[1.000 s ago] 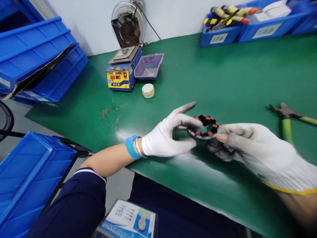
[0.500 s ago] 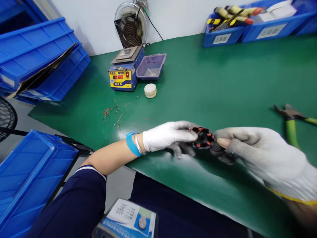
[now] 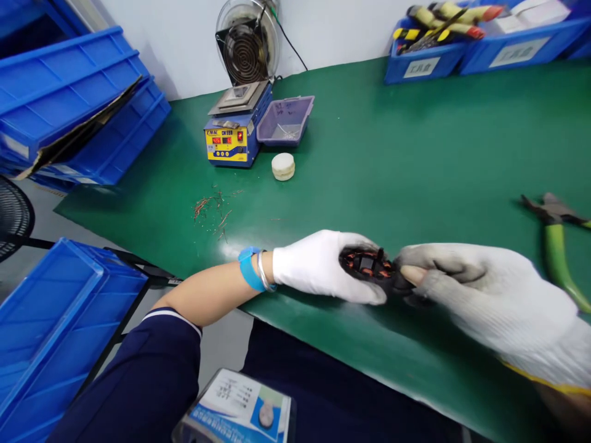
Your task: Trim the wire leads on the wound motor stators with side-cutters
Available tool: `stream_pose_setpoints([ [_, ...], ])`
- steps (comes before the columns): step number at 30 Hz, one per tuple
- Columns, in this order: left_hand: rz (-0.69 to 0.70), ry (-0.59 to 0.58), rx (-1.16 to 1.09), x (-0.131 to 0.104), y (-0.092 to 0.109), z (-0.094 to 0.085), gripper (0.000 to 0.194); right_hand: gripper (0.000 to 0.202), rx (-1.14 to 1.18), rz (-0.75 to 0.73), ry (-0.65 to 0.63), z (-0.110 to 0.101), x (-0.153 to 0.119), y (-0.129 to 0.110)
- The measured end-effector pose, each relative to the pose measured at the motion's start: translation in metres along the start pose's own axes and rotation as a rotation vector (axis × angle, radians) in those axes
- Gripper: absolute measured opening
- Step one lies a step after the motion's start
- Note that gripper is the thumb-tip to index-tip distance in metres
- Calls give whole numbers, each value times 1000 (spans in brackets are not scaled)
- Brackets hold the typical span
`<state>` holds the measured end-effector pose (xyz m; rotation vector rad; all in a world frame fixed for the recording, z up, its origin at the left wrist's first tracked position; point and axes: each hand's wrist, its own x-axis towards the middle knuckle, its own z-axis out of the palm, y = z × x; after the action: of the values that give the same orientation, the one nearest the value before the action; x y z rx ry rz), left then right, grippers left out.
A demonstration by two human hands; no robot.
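Between my two gloved hands is a round black motor stator (image 3: 368, 263) with copper windings, held just above the green table. My left hand (image 3: 323, 264), in a white glove, is wrapped around its left side, thumb below and fingers behind. My right hand (image 3: 471, 286), in a knit glove with a bare thumb tip, pinches a dark part at the stator's right side; my fingers hide what that part is. Green-handled cutting pliers (image 3: 556, 237) lie open on the table beyond my right hand.
On the green table (image 3: 351, 166) stand a blue-and-yellow heating unit (image 3: 235, 135), a purple tray (image 3: 302, 120) and a round white pad (image 3: 283, 167). Copper wire scraps (image 3: 210, 209) lie at left. Blue tool bins (image 3: 418, 69) stand at the back; blue crates (image 3: 69, 104) are stacked left.
My left hand has shifted its grip, its fingers now closed around the stator, which has turned. My right hand keeps its pinch. The view has moved slightly.
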<state>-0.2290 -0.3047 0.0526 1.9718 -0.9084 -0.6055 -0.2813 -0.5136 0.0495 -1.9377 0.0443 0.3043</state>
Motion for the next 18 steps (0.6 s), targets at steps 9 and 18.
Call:
stream_pose_setpoints([
  [9,216,473,632,4,-19,6,40,38,-76,-136,218,8,13,10],
  [18,134,283,613,7,-14,2,34,28,-967,-1037,97,-30,32,31],
])
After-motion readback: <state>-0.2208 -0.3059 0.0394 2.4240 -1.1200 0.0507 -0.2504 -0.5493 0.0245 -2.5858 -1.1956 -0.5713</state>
